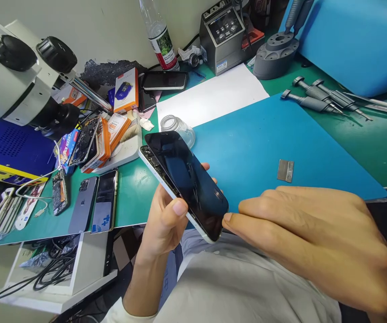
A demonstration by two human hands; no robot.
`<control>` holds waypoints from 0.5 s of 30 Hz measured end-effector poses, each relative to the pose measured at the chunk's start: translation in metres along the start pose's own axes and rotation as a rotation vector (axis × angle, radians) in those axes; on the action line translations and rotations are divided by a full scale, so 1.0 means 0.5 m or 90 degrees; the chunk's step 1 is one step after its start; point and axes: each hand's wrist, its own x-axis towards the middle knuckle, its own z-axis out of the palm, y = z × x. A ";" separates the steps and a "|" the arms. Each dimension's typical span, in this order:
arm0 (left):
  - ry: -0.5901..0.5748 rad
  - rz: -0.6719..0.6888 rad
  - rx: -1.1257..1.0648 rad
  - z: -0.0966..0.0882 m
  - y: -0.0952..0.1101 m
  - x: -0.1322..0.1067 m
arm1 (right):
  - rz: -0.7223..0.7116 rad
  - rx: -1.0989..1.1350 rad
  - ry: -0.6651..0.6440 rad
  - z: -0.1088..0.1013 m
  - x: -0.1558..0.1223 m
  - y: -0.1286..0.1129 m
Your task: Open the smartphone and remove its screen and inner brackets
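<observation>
L hand (166,220) clamped on phone (193,188), screen (180,157) part-lifted, R hand (314,242) at btm end, grip unclear

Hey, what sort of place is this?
Most likely a phone repair workshop: an opened phone in the left hand, slim screwdrivers, and what looks like a microscope.

backed by a pale grey-green wall (106,27), scarred low down by a dark, crumbling patch (107,69) just above the tabletop (133,197). surfaced in green, brightly lit, with a soft sheen towards the front edge. fitted underneath, at the left of the view, with an open white drawer (87,255), falling away into shadow below.
</observation>
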 end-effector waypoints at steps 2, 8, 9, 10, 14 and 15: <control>-0.012 -0.007 -0.007 -0.002 0.000 -0.006 | 0.003 0.004 -0.007 -0.001 -0.003 -0.005; 0.015 0.001 0.005 0.001 -0.005 -0.012 | 0.017 -0.006 0.041 0.005 -0.022 -0.032; 0.004 -0.003 0.002 0.000 -0.008 -0.012 | 0.023 -0.018 0.052 0.008 -0.026 -0.035; -0.003 -0.002 0.003 -0.001 -0.013 -0.012 | 0.032 -0.028 0.063 0.012 -0.029 -0.036; 0.052 0.074 0.059 -0.010 -0.039 -0.010 | 0.112 0.008 0.118 0.025 -0.041 -0.026; 0.069 0.098 0.066 -0.011 -0.046 -0.010 | 0.144 0.017 0.132 0.026 -0.044 -0.022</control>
